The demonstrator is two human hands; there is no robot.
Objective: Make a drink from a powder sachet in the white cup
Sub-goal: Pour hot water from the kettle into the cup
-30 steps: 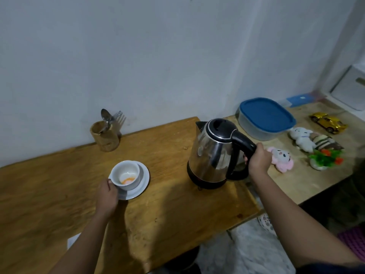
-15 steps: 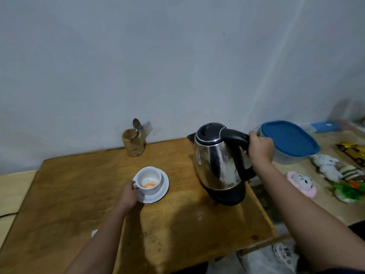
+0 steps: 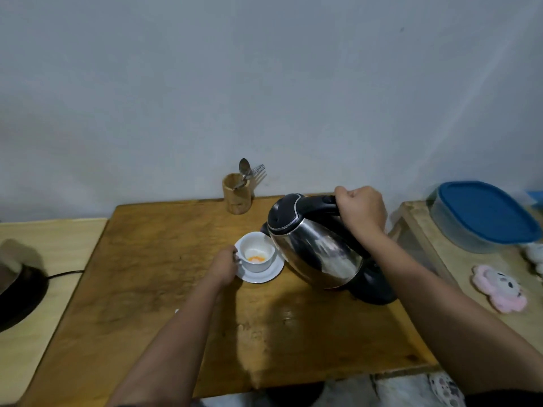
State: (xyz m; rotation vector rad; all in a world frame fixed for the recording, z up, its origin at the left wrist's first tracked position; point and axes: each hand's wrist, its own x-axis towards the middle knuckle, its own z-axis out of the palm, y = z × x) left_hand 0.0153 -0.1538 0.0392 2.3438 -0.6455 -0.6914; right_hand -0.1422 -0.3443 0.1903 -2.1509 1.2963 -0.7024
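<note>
we tip kettle (image 3: pixel 317 251) with right hand (image 3: pixel 360 211) clenched on handle, spout over white cup (image 3: pixel 255 255) near table's (image 3: pixel 147 259) back edge; left hand (image 3: pixel 224 265) grasps cup handle, steadying for pour onto orange powder (image 3: pixel 255 258).

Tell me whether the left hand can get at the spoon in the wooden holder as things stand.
Probably yes, once freed. The left hand grips the white cup; the spoon stands in the wooden holder beyond it, with bare table between. The tilted kettle sits off to the right.
</note>
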